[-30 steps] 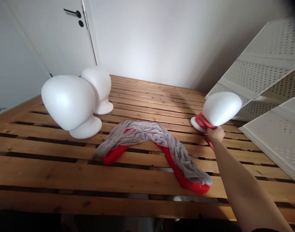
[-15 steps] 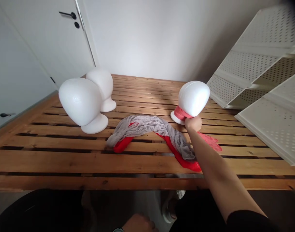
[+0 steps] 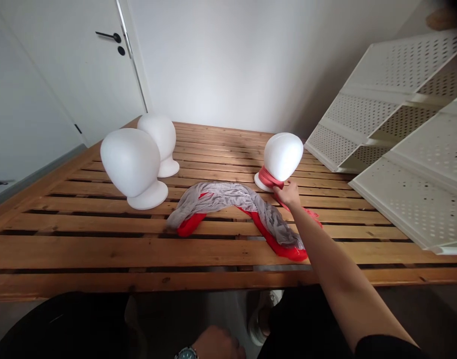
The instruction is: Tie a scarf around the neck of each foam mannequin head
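At the neck of a white foam mannequin head (image 3: 284,154) on the right, a red scarf (image 3: 269,177) is wrapped round. My right hand (image 3: 288,194) is closed on the scarf at the front of the neck, and a loose end trails behind my wrist onto the slats. My fingertips are partly hidden. Low in the shadow below the table edge, my left hand (image 3: 219,344), with a watch at its wrist, rests with curled fingers and nothing visible in them. A grey scarf (image 3: 228,194) lies in an arc over bright red cloth (image 3: 269,234) on the table.
Two more white mannequin heads, a nearer one (image 3: 131,162) and a farther one (image 3: 159,139), stand at the left. The slatted wooden table (image 3: 82,249) has gaps between its boards. White perforated racks (image 3: 385,114) lean in at the right. A white wall and door (image 3: 71,60) are behind.
My right hand has shifted its grip at the mannequin head's neck, with the fingers now more in sight. The scarf's loose end lies narrower. The view has turned slightly to the right.
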